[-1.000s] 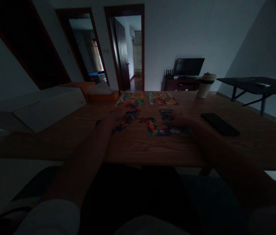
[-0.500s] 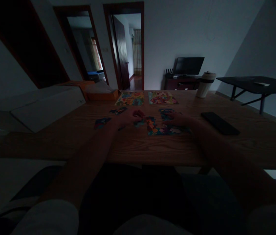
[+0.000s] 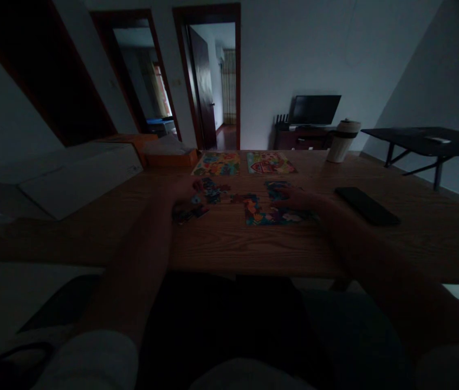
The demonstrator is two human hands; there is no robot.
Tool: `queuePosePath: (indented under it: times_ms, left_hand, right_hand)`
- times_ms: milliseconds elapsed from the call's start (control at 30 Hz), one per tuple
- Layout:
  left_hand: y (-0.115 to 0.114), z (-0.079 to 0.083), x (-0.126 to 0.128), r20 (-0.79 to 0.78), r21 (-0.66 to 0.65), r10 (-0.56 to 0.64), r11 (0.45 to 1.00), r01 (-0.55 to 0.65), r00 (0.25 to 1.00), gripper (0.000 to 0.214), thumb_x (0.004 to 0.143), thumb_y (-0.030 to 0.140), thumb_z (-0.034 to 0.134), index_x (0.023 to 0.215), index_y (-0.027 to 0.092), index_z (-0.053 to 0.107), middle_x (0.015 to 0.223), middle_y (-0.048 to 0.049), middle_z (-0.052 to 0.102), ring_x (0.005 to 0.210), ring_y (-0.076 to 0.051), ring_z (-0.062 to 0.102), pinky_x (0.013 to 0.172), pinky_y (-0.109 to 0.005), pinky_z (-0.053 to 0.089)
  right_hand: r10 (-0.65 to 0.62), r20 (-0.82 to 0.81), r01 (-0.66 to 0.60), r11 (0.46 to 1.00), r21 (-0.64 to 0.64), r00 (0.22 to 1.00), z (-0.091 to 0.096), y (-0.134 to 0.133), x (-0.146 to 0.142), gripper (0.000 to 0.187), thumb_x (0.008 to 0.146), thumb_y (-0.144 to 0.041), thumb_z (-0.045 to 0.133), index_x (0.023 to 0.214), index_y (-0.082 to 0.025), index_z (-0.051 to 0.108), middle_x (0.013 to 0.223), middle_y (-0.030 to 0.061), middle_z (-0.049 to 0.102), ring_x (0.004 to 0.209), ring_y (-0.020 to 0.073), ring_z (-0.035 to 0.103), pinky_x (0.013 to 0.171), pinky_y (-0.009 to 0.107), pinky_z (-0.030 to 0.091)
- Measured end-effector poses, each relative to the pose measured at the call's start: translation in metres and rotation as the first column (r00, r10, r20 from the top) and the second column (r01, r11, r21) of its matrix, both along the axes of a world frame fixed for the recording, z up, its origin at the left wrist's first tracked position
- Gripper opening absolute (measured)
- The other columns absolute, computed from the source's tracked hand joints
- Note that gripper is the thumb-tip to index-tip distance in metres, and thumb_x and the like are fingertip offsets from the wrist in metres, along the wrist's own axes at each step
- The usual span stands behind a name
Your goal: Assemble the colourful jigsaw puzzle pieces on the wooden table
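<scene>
In the dim head view, my left hand [image 3: 181,190] is over loose jigsaw pieces [image 3: 213,192] on the left of the wooden table. Its fingers are dark and blurred, so any piece in them cannot be made out. More pieces [image 3: 191,214] lie just below that hand. My right hand [image 3: 296,198] rests with fingers stretched out on a blue jigsaw piece [image 3: 275,189]. Beneath and beside it is a partly joined puzzle [image 3: 267,216], forming an L shape with orange and teal patterns. A small reddish piece [image 3: 237,199] lies at its left edge.
Two colourful picture sheets [image 3: 217,163] [image 3: 272,162] lie farther back on the table [image 3: 221,249]. A white box [image 3: 78,176] and an orange box [image 3: 172,158] stand left. To the right are a dark phone-like slab [image 3: 366,206] and a pale lidded cup [image 3: 343,142].
My left hand has moved left, away from the joined puzzle to the loose pieces. Some loose pieces have shifted. My right hand has stayed in nearly the same place.
</scene>
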State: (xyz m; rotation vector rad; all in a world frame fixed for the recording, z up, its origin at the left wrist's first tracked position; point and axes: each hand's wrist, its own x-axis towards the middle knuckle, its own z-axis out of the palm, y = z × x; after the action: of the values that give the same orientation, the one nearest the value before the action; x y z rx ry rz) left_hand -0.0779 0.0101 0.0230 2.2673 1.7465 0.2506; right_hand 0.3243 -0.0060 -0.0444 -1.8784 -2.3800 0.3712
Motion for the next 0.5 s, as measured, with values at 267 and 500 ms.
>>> queuePosePath:
  times_ms: [267, 500]
  left_hand:
    - [0.004, -0.003, -0.005, -0.049, 0.038, 0.017, 0.999, -0.015, 0.999, 0.047, 0.079, 0.05, 0.075, 0.116, 0.021, 0.072, 0.12, -0.0117, 0.07, 0.105, -0.031, 0.065, 0.088, -0.034, 0.049]
    - [0.008, -0.029, 0.03, -0.038, 0.078, -0.127, 0.989, 0.129, 0.991, 0.054, 0.083, 0.051, 0.069, 0.13, 0.025, 0.068, 0.135, -0.0119, 0.064, 0.119, -0.03, 0.061, 0.099, -0.034, 0.044]
  right_hand:
    - [-0.017, -0.015, 0.017, 1.0, 0.001, 1.0, 0.001, -0.002, -0.001, 0.099, 0.076, -0.087, 0.055, 0.159, -0.036, 0.037, 0.163, 0.0058, 0.037, 0.146, 0.0428, 0.035, 0.12, 0.061, 0.026]
    - [0.008, -0.055, -0.009, 1.0, -0.001, 0.998, 0.0, 0.001, 0.0, 0.096, 0.077, -0.083, 0.059, 0.158, -0.035, 0.04, 0.16, 0.006, 0.043, 0.144, 0.0421, 0.04, 0.119, 0.059, 0.031]
